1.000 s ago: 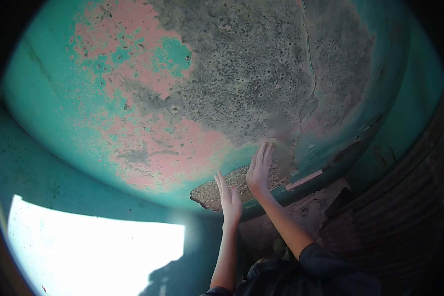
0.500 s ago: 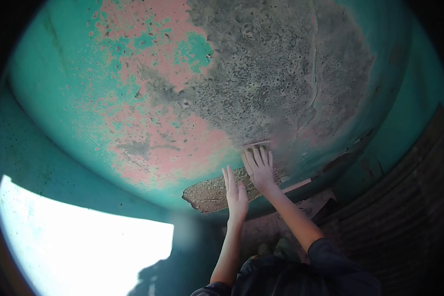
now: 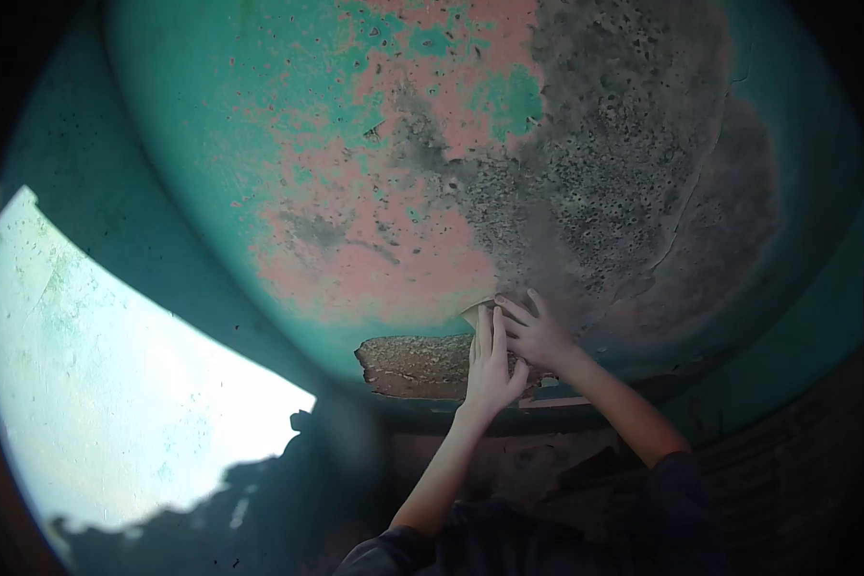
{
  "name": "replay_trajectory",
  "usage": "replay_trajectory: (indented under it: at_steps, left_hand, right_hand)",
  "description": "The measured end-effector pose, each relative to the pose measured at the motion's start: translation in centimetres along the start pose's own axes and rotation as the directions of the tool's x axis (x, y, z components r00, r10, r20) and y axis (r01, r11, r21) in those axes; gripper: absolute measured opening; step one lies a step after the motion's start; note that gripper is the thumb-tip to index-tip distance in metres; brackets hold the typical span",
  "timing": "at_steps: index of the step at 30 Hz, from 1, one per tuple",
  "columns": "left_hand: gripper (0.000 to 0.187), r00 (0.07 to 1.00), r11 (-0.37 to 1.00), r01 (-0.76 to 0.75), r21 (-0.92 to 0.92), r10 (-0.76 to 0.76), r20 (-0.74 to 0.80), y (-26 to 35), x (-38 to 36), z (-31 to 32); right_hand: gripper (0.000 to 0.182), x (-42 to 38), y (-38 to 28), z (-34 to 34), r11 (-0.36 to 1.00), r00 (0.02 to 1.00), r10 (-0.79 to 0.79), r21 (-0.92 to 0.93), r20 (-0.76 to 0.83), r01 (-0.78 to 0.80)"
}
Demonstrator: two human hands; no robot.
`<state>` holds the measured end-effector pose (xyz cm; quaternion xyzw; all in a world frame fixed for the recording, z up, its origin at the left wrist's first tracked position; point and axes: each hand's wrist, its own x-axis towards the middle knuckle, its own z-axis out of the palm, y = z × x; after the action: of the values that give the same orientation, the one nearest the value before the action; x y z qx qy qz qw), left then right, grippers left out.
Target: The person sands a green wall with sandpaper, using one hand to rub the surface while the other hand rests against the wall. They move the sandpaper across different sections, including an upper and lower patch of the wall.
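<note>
A thin, pale sheet that looks like sandpaper (image 3: 472,312) lies against the lower part of a curved wall (image 3: 403,240) with worn teal, pink and grey patches. The fingers of my left hand (image 3: 492,365) are stretched up together over the sheet, its corner sticking out to their left. Beside it, my right hand (image 3: 544,342) has its fingers somewhat spread over the sheet's right side. The hands touch, and most of the sheet is hidden under them. Both look pale with dust.
A brown, rough broken patch (image 3: 413,367) runs along the wall's bottom edge, just left of my hands. Below it is a ledge (image 3: 576,401). Bright sunlight (image 3: 144,355) falls on the surface at the left, with a dark shadow under it.
My left hand has moved from beside the right hand up onto the sheet. My right hand has shifted from pressing flat to angling leftward. The wall now sits further right in view.
</note>
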<state>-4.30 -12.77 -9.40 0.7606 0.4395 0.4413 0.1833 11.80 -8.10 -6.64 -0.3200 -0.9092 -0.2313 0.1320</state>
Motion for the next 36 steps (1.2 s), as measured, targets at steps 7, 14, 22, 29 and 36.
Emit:
replay_trajectory:
  at_steps: [7,14,22,29,36]
  left_hand:
    - [0.105,0.988,0.996,0.059,-0.061,-0.067,-0.138,0.6,1.2,4.1]
    - [0.103,0.901,0.981,0.190,0.044,-0.156,-0.404,2.0,3.1,7.5]
    - [0.071,0.819,0.918,0.364,0.159,-0.234,-0.525,1.9,4.3,10.1]
    - [0.071,0.799,0.922,0.249,-0.296,-0.368,-0.475,3.2,4.4,16.3]
    - [0.070,0.597,0.871,0.311,-0.381,-0.491,-0.635,-1.7,6.5,10.6]
  right_hand:
    - [0.037,-2.0,3.5,-0.1,0.991,0.987,-0.124,-0.069,-0.100,0.117]
    - [0.047,-2.6,6.8,-4.3,0.989,0.994,-0.042,-0.147,-0.103,0.026]
    - [0.048,-0.8,11.1,-6.3,0.935,0.925,-0.080,-0.349,-0.371,-0.060]
    - [0.045,-0.8,11.4,-5.4,0.921,0.900,-0.118,-0.385,-0.420,-0.059]
    - [0.045,-0.6,11.4,-5.4,0.917,0.895,-0.147,-0.397,-0.421,-0.036]
